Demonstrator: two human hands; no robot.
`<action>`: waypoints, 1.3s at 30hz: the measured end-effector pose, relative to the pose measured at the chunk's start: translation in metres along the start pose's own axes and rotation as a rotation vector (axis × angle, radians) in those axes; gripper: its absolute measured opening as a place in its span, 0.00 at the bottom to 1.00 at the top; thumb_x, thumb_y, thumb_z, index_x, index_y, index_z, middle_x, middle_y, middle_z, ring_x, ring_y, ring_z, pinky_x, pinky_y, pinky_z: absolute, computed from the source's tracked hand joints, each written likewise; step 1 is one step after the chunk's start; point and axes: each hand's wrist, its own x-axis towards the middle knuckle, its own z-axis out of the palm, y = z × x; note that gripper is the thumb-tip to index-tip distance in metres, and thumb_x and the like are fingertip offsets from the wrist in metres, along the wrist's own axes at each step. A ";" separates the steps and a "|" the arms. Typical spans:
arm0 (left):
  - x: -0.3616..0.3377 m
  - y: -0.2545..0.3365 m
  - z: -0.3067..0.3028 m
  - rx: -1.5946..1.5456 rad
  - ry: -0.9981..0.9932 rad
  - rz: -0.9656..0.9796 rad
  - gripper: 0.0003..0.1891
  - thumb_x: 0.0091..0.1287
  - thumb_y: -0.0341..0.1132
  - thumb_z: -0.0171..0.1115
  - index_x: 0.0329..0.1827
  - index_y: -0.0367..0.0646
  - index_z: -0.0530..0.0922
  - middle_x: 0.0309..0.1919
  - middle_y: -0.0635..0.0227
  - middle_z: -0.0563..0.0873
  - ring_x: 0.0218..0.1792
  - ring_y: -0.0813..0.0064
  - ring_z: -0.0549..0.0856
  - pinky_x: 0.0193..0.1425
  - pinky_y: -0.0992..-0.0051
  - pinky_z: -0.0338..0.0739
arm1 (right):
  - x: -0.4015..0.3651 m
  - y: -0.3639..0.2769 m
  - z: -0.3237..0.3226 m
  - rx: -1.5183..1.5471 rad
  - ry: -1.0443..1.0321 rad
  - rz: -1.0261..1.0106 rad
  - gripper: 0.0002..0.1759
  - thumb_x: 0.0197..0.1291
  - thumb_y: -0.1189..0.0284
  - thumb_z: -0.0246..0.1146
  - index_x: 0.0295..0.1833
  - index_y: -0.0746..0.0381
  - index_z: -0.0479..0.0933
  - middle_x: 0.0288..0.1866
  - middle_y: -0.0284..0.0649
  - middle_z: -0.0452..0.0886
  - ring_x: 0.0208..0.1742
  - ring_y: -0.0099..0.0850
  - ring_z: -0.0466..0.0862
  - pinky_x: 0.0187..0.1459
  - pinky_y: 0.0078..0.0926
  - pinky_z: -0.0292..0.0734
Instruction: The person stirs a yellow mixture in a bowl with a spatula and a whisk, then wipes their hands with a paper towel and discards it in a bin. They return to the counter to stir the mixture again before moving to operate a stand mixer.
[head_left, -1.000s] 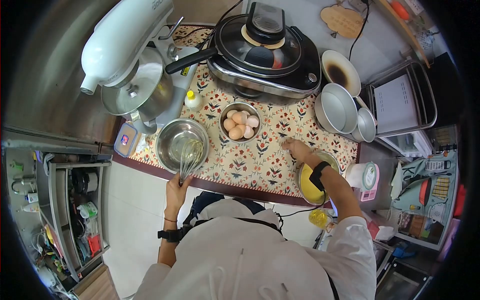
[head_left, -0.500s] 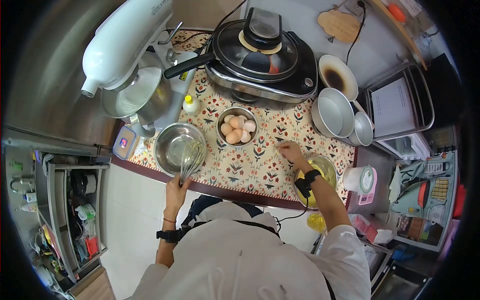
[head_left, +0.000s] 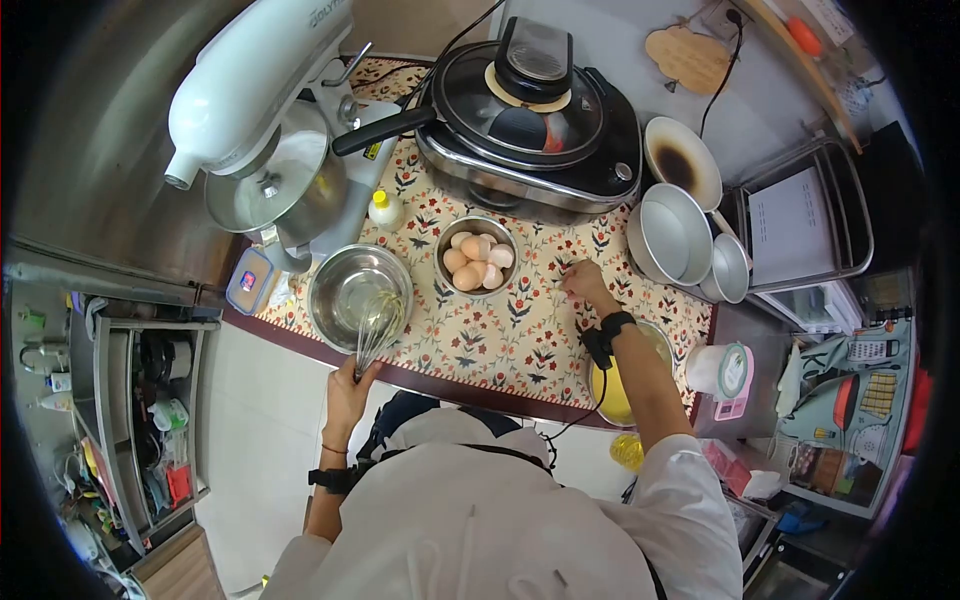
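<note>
My left hand (head_left: 348,394) is closed round the handle of a wire whisk (head_left: 375,330), whose wires rest in an empty steel bowl (head_left: 335,290). Over the flowered cloth (head_left: 500,345), my right hand (head_left: 584,281) has its fingers pinched together; anything between them is too small to make out. Beneath my right forearm is a bowl of yellow contents (head_left: 612,392), partly hidden by the arm. Between my hands and farther back, a small steel bowl holds several eggs and shells (head_left: 477,262). A bottle with a yellow cap (head_left: 385,211) stands upright left of it.
A white stand mixer (head_left: 245,95) with a steel bowl fills the back left. Behind the eggs sits a black lidded electric pan (head_left: 520,130). Grey round tins (head_left: 668,235) and a stained white pan (head_left: 683,160) stand at the right, near a white-lidded tub (head_left: 722,371).
The camera view has shifted slightly. My right hand has moved a little, its forearm now covering a different part of the yellow bowl. The whisk stays in my left hand, its wires slightly shifted.
</note>
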 end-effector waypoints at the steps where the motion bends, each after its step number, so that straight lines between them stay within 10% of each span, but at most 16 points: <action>1: 0.000 0.001 0.000 -0.002 0.003 -0.003 0.14 0.60 0.37 0.61 0.30 0.32 0.74 0.11 0.58 0.66 0.15 0.74 0.60 0.19 0.71 0.59 | -0.001 -0.002 0.004 -0.092 0.050 -0.065 0.03 0.41 0.80 0.64 0.26 0.68 0.80 0.22 0.42 0.80 0.19 0.27 0.80 0.22 0.21 0.77; 6: 0.003 0.009 -0.001 -0.028 0.020 -0.013 0.14 0.60 0.37 0.61 0.29 0.32 0.74 0.12 0.58 0.66 0.15 0.73 0.60 0.19 0.71 0.60 | -0.005 0.015 0.026 -0.265 0.309 -0.453 0.02 0.41 0.79 0.61 0.22 0.65 0.79 0.22 0.46 0.79 0.23 0.40 0.80 0.30 0.29 0.77; 18: 0.009 0.003 0.008 -0.063 0.060 0.033 0.14 0.58 0.35 0.62 0.25 0.32 0.71 0.13 0.55 0.71 0.14 0.68 0.65 0.21 0.69 0.62 | -0.043 0.024 0.034 -0.415 0.171 -0.614 0.04 0.39 0.80 0.59 0.24 0.63 0.79 0.22 0.47 0.78 0.22 0.41 0.77 0.30 0.27 0.74; 39: 0.007 0.014 0.008 -0.042 0.019 0.060 0.13 0.59 0.36 0.61 0.30 0.33 0.74 0.13 0.54 0.72 0.14 0.67 0.65 0.20 0.69 0.63 | -0.061 0.033 0.038 -0.576 0.248 -0.421 0.07 0.45 0.72 0.60 0.23 0.64 0.80 0.24 0.50 0.79 0.29 0.44 0.80 0.37 0.34 0.76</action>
